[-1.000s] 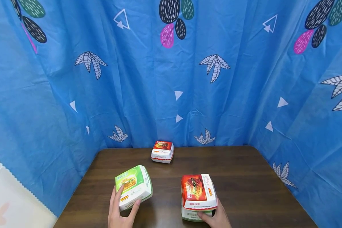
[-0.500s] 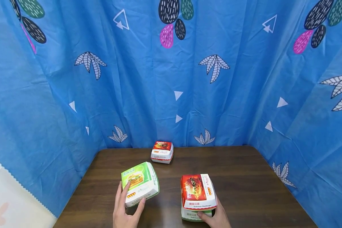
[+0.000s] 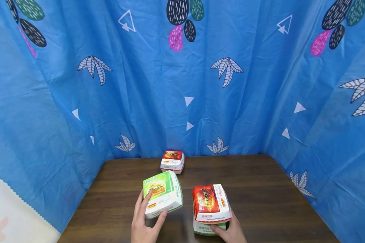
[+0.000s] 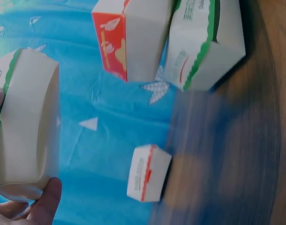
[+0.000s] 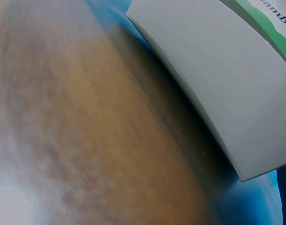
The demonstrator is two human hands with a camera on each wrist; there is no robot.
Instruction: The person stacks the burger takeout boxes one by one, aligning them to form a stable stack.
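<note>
My left hand (image 3: pixel 146 227) holds a green-and-white hamburger box (image 3: pixel 162 194), thumb along its front and fingers over its left side. The box is tilted, raised over the table; its plain white underside (image 4: pixel 28 117) shows in the left wrist view. To its right, a red-topped hamburger box (image 3: pixel 211 204) sits on another green hamburger box (image 3: pixel 204 228). My right hand (image 3: pixel 232 231) grips that lower box at its right side, thumb across its front; the other fingers are hidden behind it. The right wrist view shows the lower box's pale side (image 5: pixel 218 84) close up.
A second red hamburger box (image 3: pixel 172 162) stands at the back of the dark wooden table (image 3: pixel 261 195). A blue patterned curtain (image 3: pixel 182 84) hangs right behind the table and along both sides. White cloth (image 3: pixel 15 209) hangs at the lower left.
My left hand has carried the green hamburger box rightward, closer to the two stacked boxes. The right hand and the stack have stayed in place.
</note>
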